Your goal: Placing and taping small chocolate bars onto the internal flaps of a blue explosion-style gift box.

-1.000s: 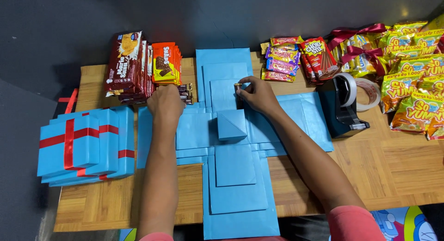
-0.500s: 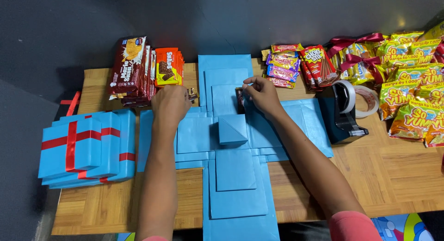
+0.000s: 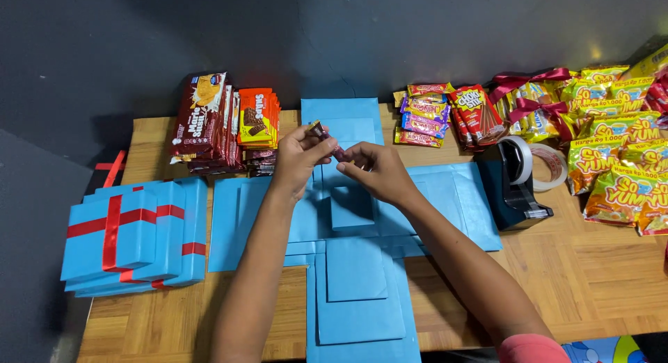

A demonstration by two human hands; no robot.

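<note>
Now both hands, left point(image 3: 300, 154) and right point(image 3: 376, 169), pinch a small candy bar point(image 3: 325, 138) above the unfolded blue box point(image 3: 355, 265), whose panels look bare yet, snacks stacked alongside.

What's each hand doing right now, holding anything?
Left hand: fingers closed on one end of a small snack bar.
Right hand: fingers pinching the bar's other end.
</note>
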